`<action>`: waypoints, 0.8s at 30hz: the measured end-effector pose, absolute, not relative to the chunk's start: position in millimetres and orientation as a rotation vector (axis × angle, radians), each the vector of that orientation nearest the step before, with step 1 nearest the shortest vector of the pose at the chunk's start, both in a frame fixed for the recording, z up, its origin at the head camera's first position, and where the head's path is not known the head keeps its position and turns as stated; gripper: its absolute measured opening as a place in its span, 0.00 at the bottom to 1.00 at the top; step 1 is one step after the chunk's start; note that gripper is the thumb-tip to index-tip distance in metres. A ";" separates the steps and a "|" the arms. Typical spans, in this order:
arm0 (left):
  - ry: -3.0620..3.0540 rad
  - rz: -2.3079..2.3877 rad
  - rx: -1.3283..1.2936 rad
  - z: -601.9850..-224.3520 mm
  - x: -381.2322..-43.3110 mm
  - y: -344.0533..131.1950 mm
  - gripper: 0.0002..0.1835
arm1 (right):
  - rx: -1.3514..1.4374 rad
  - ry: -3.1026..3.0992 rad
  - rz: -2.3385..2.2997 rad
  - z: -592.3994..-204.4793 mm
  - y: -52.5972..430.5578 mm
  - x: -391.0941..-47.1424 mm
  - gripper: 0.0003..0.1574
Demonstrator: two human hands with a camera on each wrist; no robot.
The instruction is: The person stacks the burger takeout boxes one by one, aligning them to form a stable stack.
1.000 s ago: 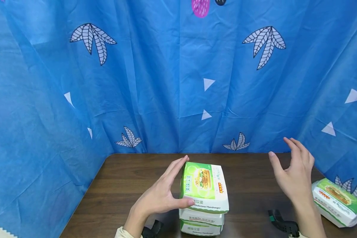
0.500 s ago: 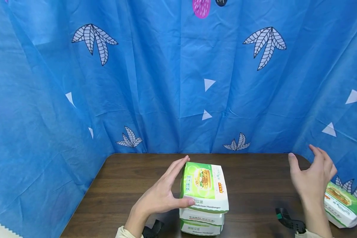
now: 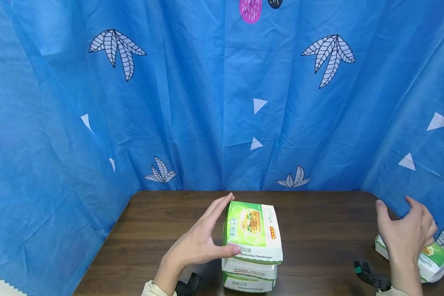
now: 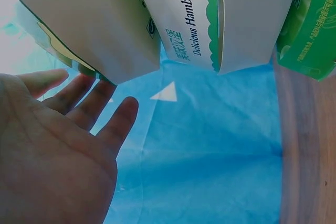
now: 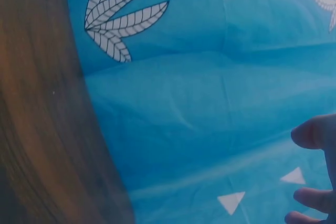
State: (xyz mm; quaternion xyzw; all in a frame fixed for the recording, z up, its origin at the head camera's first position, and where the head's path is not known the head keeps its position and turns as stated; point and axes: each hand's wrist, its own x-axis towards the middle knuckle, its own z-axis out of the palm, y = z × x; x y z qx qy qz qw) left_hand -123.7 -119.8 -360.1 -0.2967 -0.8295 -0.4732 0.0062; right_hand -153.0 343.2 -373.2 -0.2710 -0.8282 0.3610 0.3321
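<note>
A stack of white and green hamburger boxes stands in the middle of the table in the head view. Beside the top hamburger box [image 3: 257, 236], my left hand [image 3: 197, 243] spreads its fingers along the left side, the thumb across the near corner. In the left wrist view, the fingertips meet that box's edge and the palm is away from it. The middle box [image 3: 249, 269] and bottom box [image 3: 247, 284] sit below. My right hand [image 3: 408, 228], empty with thumb and fingers apart, overlaps another hamburger box [image 3: 433, 263] at the right, hiding its middle.
A dark wooden table [image 3: 159, 222] carries everything. Blue patterned curtain [image 3: 222, 102] hangs behind it and along both sides. Black bands sit by both wrists, such as the right wristband [image 3: 371, 277].
My right hand has moved rightward and slightly down, from between the stack and the lone box to in front of that box. My left hand and the stack keep their places.
</note>
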 end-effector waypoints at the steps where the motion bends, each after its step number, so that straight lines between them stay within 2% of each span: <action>1: -2.595 -1.481 -0.926 -359.7 -123.6 -120.3 0.57 | -0.722 -2.169 0.939 -373.8 345.1 -153.7 0.49; 24: -2.599 -1.462 -0.905 -358.7 -123.4 -121.9 0.57 | -1.093 -2.550 0.930 -422.4 387.4 -154.6 0.65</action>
